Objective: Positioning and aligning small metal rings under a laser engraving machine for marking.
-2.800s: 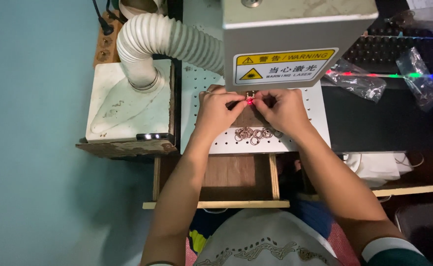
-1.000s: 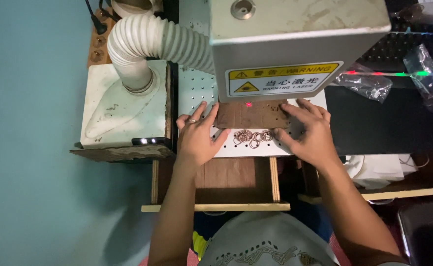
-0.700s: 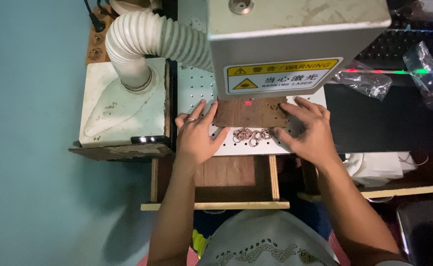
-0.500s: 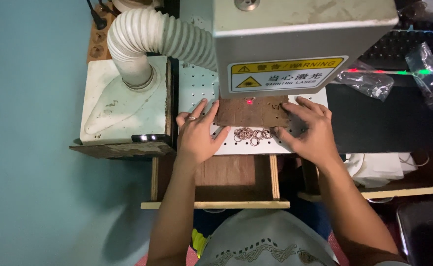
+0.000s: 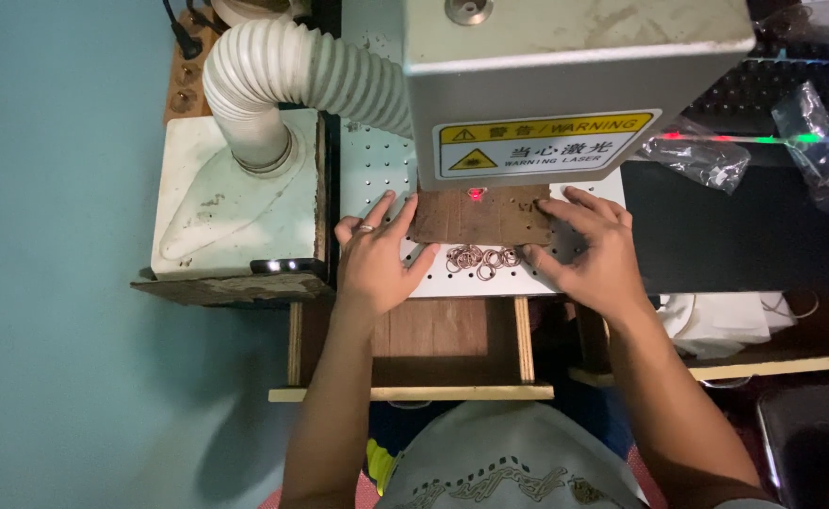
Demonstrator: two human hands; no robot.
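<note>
At the far left a white ribbed hose (image 5: 301, 80) curves down into a pale, stained box (image 5: 235, 203) that stands on a wooden ledge. Just right of the box lies the white perforated table (image 5: 377, 170) of the machine. The left hand (image 5: 377, 259) rests flat on this table, fingers spread and thumb out, a ring on one finger; its fingertips touch the left edge of a brown board (image 5: 480, 219) and it grips nothing. The board lies flat in the middle, directly under the grey machine head (image 5: 565, 57) with a yellow warning label, and a small red light spot (image 5: 476, 194) shows at the board's far edge. Just near of the board, between the two hands, a small heap of copper-coloured rings (image 5: 480, 259) lies on the table. The right hand (image 5: 589, 250) lies open as well, palm down, fingers pressing on the right part of the board, thumb close to the rings. Farther right, clear plastic bags (image 5: 702, 160) lie on a dark surface beside a keyboard (image 5: 763, 94).
</note>
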